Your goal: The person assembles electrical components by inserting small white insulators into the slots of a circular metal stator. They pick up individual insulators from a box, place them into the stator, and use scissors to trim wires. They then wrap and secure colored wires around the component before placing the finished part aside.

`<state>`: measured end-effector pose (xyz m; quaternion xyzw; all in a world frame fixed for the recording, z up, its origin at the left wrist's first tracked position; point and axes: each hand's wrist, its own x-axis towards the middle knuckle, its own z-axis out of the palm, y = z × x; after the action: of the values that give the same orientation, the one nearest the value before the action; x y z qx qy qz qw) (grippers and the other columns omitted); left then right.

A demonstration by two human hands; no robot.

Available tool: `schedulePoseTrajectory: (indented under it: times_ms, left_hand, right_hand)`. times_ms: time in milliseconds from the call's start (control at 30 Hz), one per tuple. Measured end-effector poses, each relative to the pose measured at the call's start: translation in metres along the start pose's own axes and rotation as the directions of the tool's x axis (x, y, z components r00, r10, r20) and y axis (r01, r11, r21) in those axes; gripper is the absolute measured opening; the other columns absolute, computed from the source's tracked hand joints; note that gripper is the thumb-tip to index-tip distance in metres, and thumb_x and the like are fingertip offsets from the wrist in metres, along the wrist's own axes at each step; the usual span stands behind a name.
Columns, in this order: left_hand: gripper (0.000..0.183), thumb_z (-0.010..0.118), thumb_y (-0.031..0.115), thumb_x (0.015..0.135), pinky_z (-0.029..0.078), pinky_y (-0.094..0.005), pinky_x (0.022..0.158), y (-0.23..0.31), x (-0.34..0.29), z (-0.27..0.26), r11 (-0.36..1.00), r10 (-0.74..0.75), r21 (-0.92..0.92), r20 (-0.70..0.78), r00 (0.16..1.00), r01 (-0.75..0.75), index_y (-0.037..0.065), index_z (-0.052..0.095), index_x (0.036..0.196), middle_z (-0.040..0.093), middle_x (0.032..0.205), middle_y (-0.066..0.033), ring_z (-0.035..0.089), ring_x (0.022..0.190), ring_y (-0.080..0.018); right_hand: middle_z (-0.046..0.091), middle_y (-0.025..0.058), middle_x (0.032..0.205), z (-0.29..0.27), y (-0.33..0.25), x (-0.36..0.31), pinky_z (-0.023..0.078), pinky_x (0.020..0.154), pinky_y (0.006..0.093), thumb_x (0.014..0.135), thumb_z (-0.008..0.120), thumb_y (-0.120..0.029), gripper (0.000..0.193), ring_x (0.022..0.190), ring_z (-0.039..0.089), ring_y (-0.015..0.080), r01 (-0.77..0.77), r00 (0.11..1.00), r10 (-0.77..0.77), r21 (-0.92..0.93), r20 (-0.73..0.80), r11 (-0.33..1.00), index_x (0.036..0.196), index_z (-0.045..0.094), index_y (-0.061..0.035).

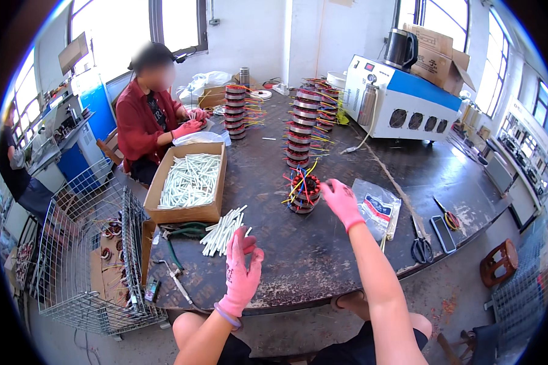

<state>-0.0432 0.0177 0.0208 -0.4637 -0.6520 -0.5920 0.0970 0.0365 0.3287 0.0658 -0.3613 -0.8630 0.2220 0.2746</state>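
My left hand (243, 277), in a pink glove, is raised at the near table edge with its fingers apart and nothing visible in them. Just beyond it lies a loose pile of thin white tubes (222, 234). My right hand (342, 204), also gloved in pink, reaches to the right side of a short stack of wire-wound motor stators (304, 198). Its fingertips are beside the top stator; I cannot tell whether they touch it. Red, blue and yellow lead wires (299, 182) stick out of that top. No held thing shows in the right hand.
A cardboard box (186, 214) full of white tubes stands at left, near green-handled pliers (186, 230). Taller stator stacks (301, 128) rise behind. Right lie a plastic bag (377, 207), scissors (421, 249) and a phone (442, 234). A co-worker (149, 115) sits at far left.
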Motion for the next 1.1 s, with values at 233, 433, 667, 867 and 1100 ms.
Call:
schedulePoseTrajectory:
  times_ms: [233, 433, 667, 867, 1100]
  left_hand:
    - [0.072, 0.061, -0.008, 0.085, 0.053, -0.0353, 0.089, -0.008, 0.005, 0.001, 1.000, -0.001, 0.009, 0.000, 1.000, 0.001, -0.001, 0.031, 0.149, 0.044, 0.143, -0.0187, 0.059, 0.109, -0.0270]
    - [0.055, 0.052, -0.001, 0.096, 0.047, -0.0353, 0.092, -0.002, 0.014, -0.020, 0.997, -0.039, 0.051, -0.314, 0.949, 0.058, 0.000, 0.033, 0.148, 0.043, 0.136, -0.0148, 0.060, 0.099, -0.0201]
    - [0.054, 0.052, 0.003, 0.098, 0.047, -0.0320, 0.090, 0.001, 0.024, -0.021, 0.997, -0.071, 0.009, -0.364, 0.929, 0.080, 0.002, 0.035, 0.149, 0.043, 0.132, -0.0127, 0.058, 0.101, -0.0173]
    - [0.045, 0.068, -0.004, 0.083, 0.048, -0.0302, 0.081, 0.015, 0.013, -0.019, 0.966, 0.201, 0.193, -0.142, 0.969, -0.172, 0.002, 0.054, 0.125, 0.057, 0.105, -0.0098, 0.059, 0.088, -0.0165]
    - [0.037, 0.090, 0.016, 0.070, 0.047, -0.0294, 0.052, 0.150, -0.023, 0.018, 0.961, 0.276, -0.110, 0.271, 0.922, -0.256, 0.010, 0.065, 0.096, 0.058, 0.085, -0.0041, 0.058, 0.059, -0.0148]
  right_hand:
    - [0.072, 0.0166, 0.104, 0.031, -0.007, 0.046, 0.052, 0.089, 0.0430, 0.086, 0.058, -0.053, 0.051, 0.102, 0.068, 0.0324, -0.165, 0.974, 0.199, -0.267, 0.107, 0.950, 0.106, 0.073, -0.0085]
    - [0.069, 0.0199, 0.092, -0.003, -0.057, -0.037, 0.053, 0.076, 0.0425, 0.093, 0.054, -0.034, 0.034, 0.089, 0.069, 0.0346, 0.165, 0.970, -0.176, 0.080, 0.165, 0.983, 0.098, 0.070, -0.0047]
    - [0.069, 0.0162, 0.075, 0.021, -0.047, -0.156, 0.054, 0.065, 0.0470, 0.096, 0.054, -0.037, 0.034, 0.073, 0.069, 0.0353, 0.430, 0.839, -0.363, -0.086, 0.405, 0.899, 0.093, 0.060, -0.0035]
    - [0.072, 0.0158, 0.083, 0.005, -0.060, -0.168, 0.055, 0.064, 0.0453, 0.097, 0.052, -0.046, 0.045, 0.077, 0.072, 0.0329, 0.332, 0.868, -0.164, -0.302, 0.469, 0.894, 0.101, 0.059, -0.0020]
    - [0.072, 0.0086, 0.085, -0.029, -0.096, -0.166, 0.053, 0.060, 0.0429, 0.096, 0.053, -0.052, 0.048, 0.079, 0.073, 0.0270, 0.400, 0.843, -0.098, -0.494, 0.528, 0.772, 0.106, 0.061, -0.0059]
